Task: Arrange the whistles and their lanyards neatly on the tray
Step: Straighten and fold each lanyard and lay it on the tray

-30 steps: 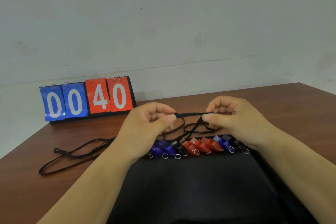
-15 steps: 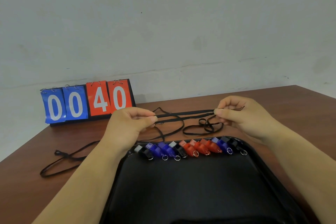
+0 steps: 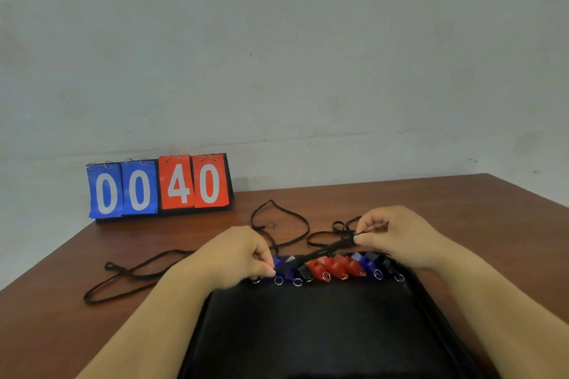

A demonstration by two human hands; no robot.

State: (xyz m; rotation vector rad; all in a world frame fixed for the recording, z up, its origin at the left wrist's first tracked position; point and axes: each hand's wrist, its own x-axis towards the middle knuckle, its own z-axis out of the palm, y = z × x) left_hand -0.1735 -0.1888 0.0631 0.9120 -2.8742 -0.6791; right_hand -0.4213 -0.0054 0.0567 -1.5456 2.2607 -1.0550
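Note:
A black tray (image 3: pixel 308 332) lies on the brown table in front of me. Along its far edge runs a row of several whistles (image 3: pixel 334 268), blue, black and red, each with a small metal ring. My left hand (image 3: pixel 237 258) pinches one end of a folded black lanyard (image 3: pixel 329 249) low over the blue whistles at the row's left end. My right hand (image 3: pixel 391 234) pinches the other end just beyond the tray's far edge. The lanyard slants between the two hands across the row.
Loose black lanyards lie on the table: one (image 3: pixel 132 277) to the left of the tray, others (image 3: pixel 283 224) looped behind it. A flip scoreboard (image 3: pixel 160 186) reading 00 40 stands at the back left against the wall. The table's right edge (image 3: pixel 529 191) is near.
Both hands came down and toward me with the lanyard stretched between them. My left hand dropped onto the left end of the whistle row; the lanyard went from level to slanted.

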